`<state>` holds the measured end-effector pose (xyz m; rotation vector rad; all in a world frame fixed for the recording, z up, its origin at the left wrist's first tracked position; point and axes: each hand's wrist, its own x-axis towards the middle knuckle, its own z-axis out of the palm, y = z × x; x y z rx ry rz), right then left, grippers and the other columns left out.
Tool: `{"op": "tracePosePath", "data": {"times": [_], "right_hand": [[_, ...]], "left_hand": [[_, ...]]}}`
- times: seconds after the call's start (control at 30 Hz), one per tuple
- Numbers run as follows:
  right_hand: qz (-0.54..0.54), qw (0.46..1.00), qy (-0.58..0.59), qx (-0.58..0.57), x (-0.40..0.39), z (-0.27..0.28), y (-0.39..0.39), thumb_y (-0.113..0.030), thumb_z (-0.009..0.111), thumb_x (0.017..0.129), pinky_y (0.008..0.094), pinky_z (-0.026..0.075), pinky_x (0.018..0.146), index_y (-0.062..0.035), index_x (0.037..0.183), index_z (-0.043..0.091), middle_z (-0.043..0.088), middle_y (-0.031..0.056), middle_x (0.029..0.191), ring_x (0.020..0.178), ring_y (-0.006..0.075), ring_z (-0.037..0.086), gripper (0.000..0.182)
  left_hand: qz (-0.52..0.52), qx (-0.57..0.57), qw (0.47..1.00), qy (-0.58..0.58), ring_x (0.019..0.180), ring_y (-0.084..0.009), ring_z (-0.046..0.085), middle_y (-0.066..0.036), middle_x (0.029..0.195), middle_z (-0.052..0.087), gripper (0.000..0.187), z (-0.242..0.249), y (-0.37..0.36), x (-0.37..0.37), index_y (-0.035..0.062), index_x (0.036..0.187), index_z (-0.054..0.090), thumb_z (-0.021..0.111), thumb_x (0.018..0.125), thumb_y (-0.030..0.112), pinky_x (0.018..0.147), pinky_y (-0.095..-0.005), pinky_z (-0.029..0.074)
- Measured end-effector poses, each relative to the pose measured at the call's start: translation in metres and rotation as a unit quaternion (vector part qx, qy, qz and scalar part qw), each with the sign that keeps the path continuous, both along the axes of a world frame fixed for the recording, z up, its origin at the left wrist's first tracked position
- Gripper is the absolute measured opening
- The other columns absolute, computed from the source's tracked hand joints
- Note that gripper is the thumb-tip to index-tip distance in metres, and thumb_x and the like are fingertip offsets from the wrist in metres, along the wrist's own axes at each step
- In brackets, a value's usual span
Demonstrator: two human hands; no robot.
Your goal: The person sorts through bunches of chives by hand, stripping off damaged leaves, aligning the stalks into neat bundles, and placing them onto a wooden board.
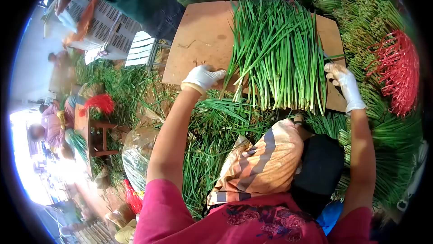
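A thick layer of garlic chives (pixel 284 59) lies across a brown wooden board (pixel 198 32), leaves pointing away and pale cut ends toward me. At the layer's left edge is my left hand (pixel 205 77) in a white glove, its bent fingers closed around the outermost leaves. My right hand (pixel 345 83), also gloved, is at the board's right side with fingers curled in. A thin, dark-edged piece shows by its fingertips, but I cannot tell what it is.
Cut leaves (pixel 216 127) cover the ground by my knees. To the right, red plastic strips (pixel 397 72) lie on piled green stalks (pixel 361 18). A person in dark clothing (pixel 140 0) stands at the upper left near white crates (pixel 106 27). A small wooden table (pixel 97 140) stands farther left.
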<state>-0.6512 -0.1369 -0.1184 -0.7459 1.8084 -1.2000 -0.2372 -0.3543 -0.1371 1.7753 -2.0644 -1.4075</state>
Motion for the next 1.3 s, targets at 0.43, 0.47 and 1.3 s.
{"op": "tracePosePath", "data": {"times": [0.43,0.47,1.3], "right_hand": [[0.188,0.866,0.371,-0.278,0.163,0.071,-0.034,-0.010,0.062,0.083,0.0297,0.050,0.079,-0.0052,0.095,0.068,0.066,0.0076,0.094,0.087,0.0245,0.063,0.015],[0.201,0.845,0.421,-0.263,0.167,0.068,-0.042,-0.013,0.062,0.082,0.0319,0.050,0.076,-0.0061,0.092,0.068,0.064,0.0066,0.089,0.084,0.0250,0.063,0.014],[0.356,0.765,0.408,-0.350,0.250,0.014,-0.125,-0.021,0.070,0.078,0.0349,0.052,0.070,-0.0105,0.109,0.064,0.062,0.0098,0.084,0.079,0.0267,0.063,0.033]], "left_hand": [[0.059,0.019,0.883,0.466,0.064,-0.0107,0.059,-0.003,0.079,0.064,0.010,0.076,0.045,-0.027,0.0079,0.088,0.061,0.065,0.088,0.017,0.057,-0.0225,0.044],[0.058,0.021,0.849,0.524,0.066,-0.0119,0.058,-0.003,0.080,0.063,0.010,0.088,0.048,-0.017,0.0072,0.089,0.060,0.064,0.088,0.016,0.058,-0.0236,0.044],[-0.022,0.077,0.788,0.610,0.056,-0.0150,0.057,-0.008,0.068,0.060,0.015,0.137,0.143,0.041,0.0017,0.076,0.055,0.067,0.082,0.010,0.051,-0.0291,0.047]]}}
